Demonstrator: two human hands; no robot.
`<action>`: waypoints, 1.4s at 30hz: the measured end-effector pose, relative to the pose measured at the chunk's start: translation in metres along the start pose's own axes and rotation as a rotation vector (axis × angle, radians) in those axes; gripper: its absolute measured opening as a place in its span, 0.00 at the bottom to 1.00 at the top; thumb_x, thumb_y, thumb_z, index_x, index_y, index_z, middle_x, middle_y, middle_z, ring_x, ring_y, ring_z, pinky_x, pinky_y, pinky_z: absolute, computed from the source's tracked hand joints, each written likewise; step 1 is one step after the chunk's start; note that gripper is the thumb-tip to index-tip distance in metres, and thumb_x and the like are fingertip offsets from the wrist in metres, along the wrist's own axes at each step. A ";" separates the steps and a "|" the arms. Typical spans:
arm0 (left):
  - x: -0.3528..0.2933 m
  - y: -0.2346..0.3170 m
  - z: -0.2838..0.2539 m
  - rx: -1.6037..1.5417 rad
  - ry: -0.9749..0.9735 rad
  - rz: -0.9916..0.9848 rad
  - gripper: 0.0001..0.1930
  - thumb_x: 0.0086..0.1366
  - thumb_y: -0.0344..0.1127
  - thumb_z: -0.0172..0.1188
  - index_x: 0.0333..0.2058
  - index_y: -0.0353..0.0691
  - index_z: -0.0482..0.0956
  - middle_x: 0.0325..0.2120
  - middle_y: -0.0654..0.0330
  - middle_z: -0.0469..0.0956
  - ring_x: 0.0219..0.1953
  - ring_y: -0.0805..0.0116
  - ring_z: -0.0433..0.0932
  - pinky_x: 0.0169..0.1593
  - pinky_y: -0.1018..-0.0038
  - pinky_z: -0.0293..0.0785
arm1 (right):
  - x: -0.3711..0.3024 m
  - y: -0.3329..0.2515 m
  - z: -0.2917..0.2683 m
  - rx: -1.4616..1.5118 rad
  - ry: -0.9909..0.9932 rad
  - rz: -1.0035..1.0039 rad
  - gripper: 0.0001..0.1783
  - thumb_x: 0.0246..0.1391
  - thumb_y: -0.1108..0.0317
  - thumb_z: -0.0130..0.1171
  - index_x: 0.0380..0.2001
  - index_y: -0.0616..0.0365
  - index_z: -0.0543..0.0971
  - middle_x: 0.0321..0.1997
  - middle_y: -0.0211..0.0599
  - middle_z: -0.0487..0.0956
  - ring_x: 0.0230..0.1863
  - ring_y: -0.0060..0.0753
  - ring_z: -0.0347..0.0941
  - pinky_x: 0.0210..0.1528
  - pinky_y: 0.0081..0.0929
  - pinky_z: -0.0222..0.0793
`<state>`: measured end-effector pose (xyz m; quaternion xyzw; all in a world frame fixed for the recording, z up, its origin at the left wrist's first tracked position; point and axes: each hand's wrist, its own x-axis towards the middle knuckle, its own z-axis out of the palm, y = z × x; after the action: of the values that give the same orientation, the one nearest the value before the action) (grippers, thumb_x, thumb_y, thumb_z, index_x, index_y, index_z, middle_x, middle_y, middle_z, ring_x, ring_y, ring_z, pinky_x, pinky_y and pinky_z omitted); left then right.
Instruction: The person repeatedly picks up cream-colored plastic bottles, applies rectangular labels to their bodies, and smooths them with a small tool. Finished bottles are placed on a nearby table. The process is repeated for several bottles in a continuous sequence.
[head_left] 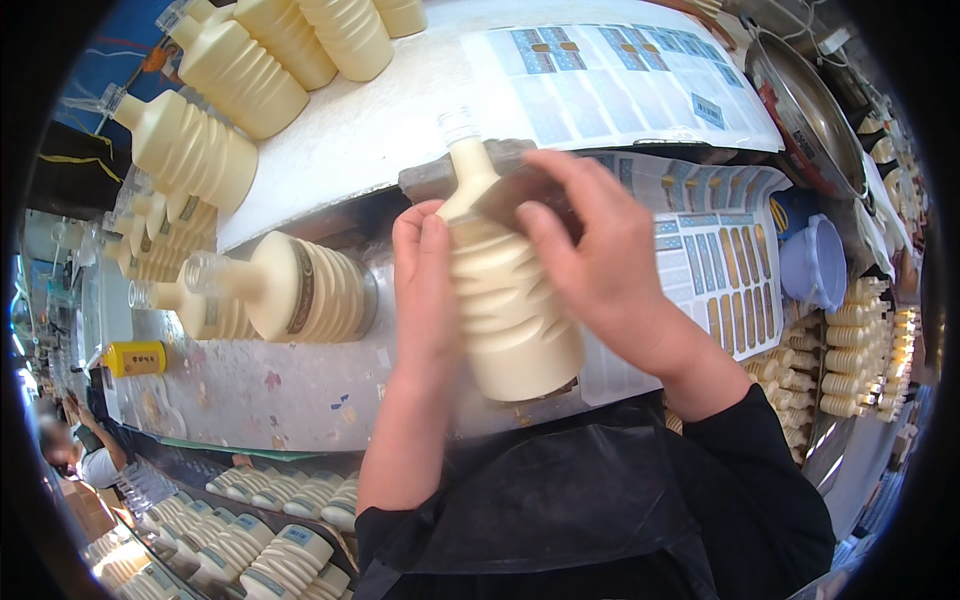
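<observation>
A cream ribbed bottle [512, 325] with a clear threaded neck lies tilted in front of me, its neck pointing away. Along the left side of its shoulder rests my left hand [425, 275], thumb and fingers closed at the bottle's edge. My right hand [605, 245] pinches a dark brown flat piece [520, 192] against the upper shoulder; motion blurs it, so its kind is unclear. Behind the neck sits a grey-brown block [428, 182]. Two similar bottles [305, 290] with a dark band lie to the left on the metal table [270, 395].
Label sheets [735, 250] lie to the right, with more sheets [640, 90] on the white raised shelf [330, 150]. Several cream bottles [240, 80] stand at the far left. A lavender bucket [812, 262] and a yellow container [135, 358] flank the table. Crated bottles [285, 560] sit lower left.
</observation>
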<state>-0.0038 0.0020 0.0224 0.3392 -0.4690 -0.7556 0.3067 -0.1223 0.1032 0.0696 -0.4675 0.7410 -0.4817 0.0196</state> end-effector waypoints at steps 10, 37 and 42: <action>0.002 -0.003 -0.004 -0.325 -0.005 -0.123 0.22 0.82 0.47 0.33 0.55 0.38 0.71 0.49 0.56 0.79 0.51 0.65 0.79 0.56 0.66 0.77 | -0.008 0.003 0.005 -0.087 0.022 -0.573 0.14 0.43 0.76 0.65 0.37 0.56 0.84 0.36 0.37 0.85 0.36 0.40 0.84 0.38 0.34 0.78; -0.003 -0.010 -0.011 -0.532 -0.067 -0.152 0.26 0.81 0.56 0.34 0.56 0.42 0.72 0.54 0.55 0.76 0.56 0.61 0.75 0.62 0.61 0.71 | 0.007 -0.031 0.003 -0.102 -0.271 -0.365 0.14 0.51 0.77 0.60 0.43 0.58 0.80 0.39 0.40 0.83 0.40 0.38 0.81 0.46 0.33 0.76; -0.015 0.003 -0.003 -0.300 -0.065 -0.018 0.29 0.80 0.60 0.34 0.58 0.41 0.69 0.54 0.57 0.74 0.57 0.64 0.74 0.62 0.63 0.71 | 0.041 -0.017 0.031 0.265 0.146 -0.172 0.16 0.61 0.73 0.49 0.52 0.63 0.70 0.36 0.55 0.80 0.36 0.59 0.78 0.43 0.50 0.73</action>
<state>0.0079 0.0111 0.0280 0.2691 -0.3575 -0.8304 0.3320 -0.1190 0.0508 0.0827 -0.4864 0.6276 -0.6078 -0.0143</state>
